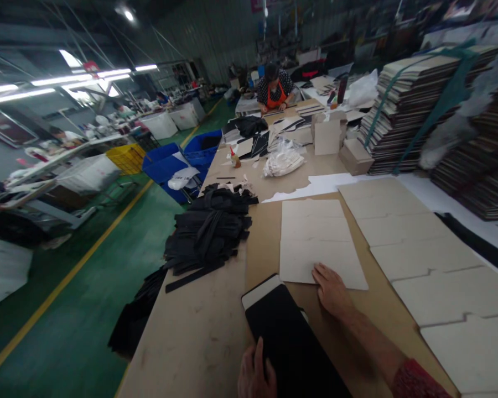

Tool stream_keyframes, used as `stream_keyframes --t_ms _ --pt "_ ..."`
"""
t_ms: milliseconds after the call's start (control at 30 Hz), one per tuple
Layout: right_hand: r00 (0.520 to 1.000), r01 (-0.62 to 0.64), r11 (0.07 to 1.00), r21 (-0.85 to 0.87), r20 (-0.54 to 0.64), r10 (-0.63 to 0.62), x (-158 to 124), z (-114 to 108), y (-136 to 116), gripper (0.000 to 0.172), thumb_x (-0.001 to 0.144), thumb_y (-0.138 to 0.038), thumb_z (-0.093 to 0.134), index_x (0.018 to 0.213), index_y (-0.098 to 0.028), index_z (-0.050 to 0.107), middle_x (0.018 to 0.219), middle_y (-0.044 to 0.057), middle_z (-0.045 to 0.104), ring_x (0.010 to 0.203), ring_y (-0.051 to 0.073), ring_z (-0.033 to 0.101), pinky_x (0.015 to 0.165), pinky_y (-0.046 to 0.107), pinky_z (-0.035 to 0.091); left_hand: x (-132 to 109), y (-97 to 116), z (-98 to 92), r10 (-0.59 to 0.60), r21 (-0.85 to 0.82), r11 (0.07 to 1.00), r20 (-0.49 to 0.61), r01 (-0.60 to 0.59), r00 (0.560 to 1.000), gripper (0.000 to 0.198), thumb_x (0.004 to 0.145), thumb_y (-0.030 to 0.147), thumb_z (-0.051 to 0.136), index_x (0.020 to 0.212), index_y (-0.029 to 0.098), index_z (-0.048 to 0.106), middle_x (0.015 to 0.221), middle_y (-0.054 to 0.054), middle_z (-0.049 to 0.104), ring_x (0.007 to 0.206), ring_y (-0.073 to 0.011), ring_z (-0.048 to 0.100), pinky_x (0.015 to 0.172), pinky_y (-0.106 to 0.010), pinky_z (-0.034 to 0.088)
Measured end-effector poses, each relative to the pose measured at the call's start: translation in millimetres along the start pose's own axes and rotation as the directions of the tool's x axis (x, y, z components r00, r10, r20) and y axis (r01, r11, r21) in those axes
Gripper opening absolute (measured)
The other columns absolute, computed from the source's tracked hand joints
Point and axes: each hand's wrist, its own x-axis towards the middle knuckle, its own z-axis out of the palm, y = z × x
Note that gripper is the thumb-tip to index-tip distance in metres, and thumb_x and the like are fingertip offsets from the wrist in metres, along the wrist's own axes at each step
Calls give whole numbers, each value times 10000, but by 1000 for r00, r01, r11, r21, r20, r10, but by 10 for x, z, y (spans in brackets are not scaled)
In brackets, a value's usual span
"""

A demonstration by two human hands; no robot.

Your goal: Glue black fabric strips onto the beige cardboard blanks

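My left hand [257,371] rests at the left edge of a black-covered flat panel [292,337], its fingers stretched out over the surface. A pale board strip shows at the panel's far end. Further up, the fingertips of my right hand [331,287] lie on the near edge of a stack of overlapping beige cardboard sheets [321,237]. Those fingers are extended, and the thumb is hard to see. To the left of both hands is a heap of black fabric strips [209,229].
More overlapping cardboard sheets [435,260] run along the right side. Tall strapped board stacks [410,105] stand at the back right. A glue bottle [234,159] and plastic bag [284,159] lie beyond. Another person [275,91] works at the far end; blue bins [166,166] stand left.
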Motion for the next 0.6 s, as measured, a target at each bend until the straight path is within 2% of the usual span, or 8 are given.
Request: stream_keyframes --t_ms 67,167,233,333,467,600 --pt "999 -37 998 57 27 35 -165 -51 -115 530 838 -66 431 1300 -117 686 1460 142 600 1379 257 517 1187 458 396 14 84 -141 -20 18 1000 86 19 996 421 989 166 466 1383 224 603 1183 -94 669 1050 -210 676 866 -335 594" --pt "991 -96 985 145 107 81 -534 -75 -366 436 944 -212 408 1265 -147 695 1321 136 677 1223 242 620 1112 433 475 41 195 -267 -48 13 999 146 47 988 442 984 140 475 1410 203 579 1206 -105 648 1101 -209 652 926 -338 575" --pt "983 -120 977 178 160 92 -785 -62 -547 424 967 -317 413 1210 -141 714 1221 150 703 1123 256 660 1040 426 526 48 232 -281 -55 14 998 153 54 987 464 964 110 487 1411 197 575 1189 -104 643 1091 -207 646 927 -332 571" --pt "973 -176 957 231 188 133 -1030 -31 -764 460 959 -384 405 1189 -136 716 1184 172 687 1094 287 660 1006 455 538 37 246 -259 -65 10 998 152 64 986 482 945 97 496 1411 195 572 1180 -105 634 1092 -214 635 933 -343 571" --pt "928 -361 853 376 229 292 -1061 -55 -867 415 893 -432 468 1124 -183 706 1157 147 681 1072 289 651 997 462 522 21 238 -242 -68 2 998 144 68 987 476 941 101 490 1399 195 581 1164 -109 632 1082 -221 633 930 -359 574" --pt "875 -474 782 405 317 366 -1016 -116 -877 329 837 -500 523 898 -222 687 942 91 721 881 257 687 842 393 562 24 234 -252 -57 -17 998 148 60 987 487 931 105 510 1404 196 581 1161 -108 640 1068 -220 641 932 -361 574"
